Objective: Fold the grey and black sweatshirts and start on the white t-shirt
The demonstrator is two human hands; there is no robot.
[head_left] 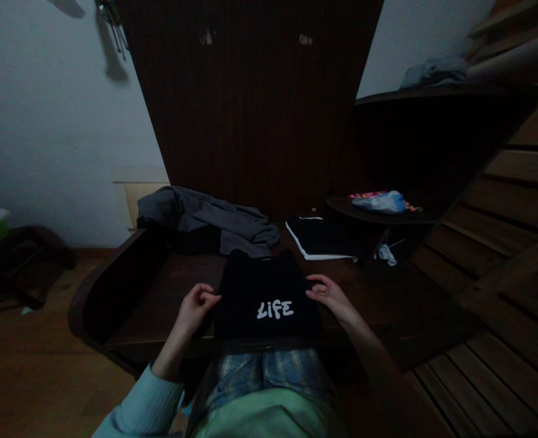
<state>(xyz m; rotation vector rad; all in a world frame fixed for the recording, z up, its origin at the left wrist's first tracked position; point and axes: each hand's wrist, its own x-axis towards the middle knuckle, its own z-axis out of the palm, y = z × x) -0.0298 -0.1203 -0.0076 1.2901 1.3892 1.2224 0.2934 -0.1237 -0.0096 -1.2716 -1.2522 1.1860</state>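
A black T-shirt (244, 304), folded into a rough rectangle, lies at the front of a dark wooden bench just before my lap. White lettering runs across its near part, and the neckline is at the far end. My left hand (196, 309) pinches the shirt's left edge between thumb and forefinger. On the opposite side, my right hand (330, 298) has its fingers closed at the right edge. The dim light partly hides how much fabric each hand holds.
The bench (159, 304) has a raised left armrest. A crumpled grey garment (214, 219) lies behind the shirt, and folded black and white clothes (323, 237) lie to the right. Beyond them, a corner shelf (341, 208) bears a plastic packet (382, 201). Wooden slats (501, 292) stand far right.
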